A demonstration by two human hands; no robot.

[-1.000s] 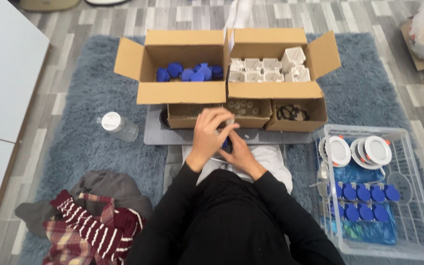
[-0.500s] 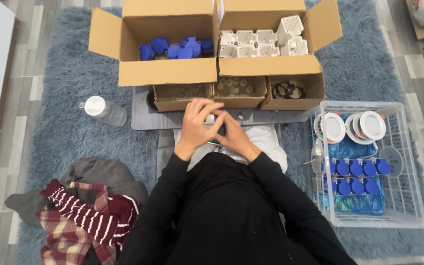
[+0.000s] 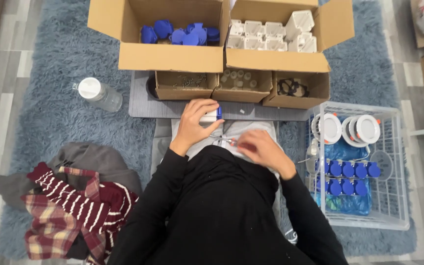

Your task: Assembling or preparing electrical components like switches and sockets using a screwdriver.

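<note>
My left hand (image 3: 196, 123) grips a small white part with a blue end (image 3: 211, 115) over my lap, just in front of a grey mat (image 3: 138, 100). My right hand (image 3: 261, 148) is blurred and lower on the grey cloth (image 3: 241, 128) across my lap, its fingers pinched on something thin with a red tip that I cannot make out. Both sleeves are black. Beyond the hands stand a cardboard box of blue parts (image 3: 180, 35) and a cardboard box of white parts (image 3: 276, 35).
Three small open cardboard boxes (image 3: 241, 88) sit on the mat. A white wire basket (image 3: 364, 172) on the right holds round white discs and blue caps. A clear bottle (image 3: 99, 93) lies left on the blue rug; striped and plaid clothes (image 3: 69, 206) lie at lower left.
My hands were together on the part; now they have separated. The right hand has dropped toward my lap while the left keeps the white and blue part. The view has shifted downward.
</note>
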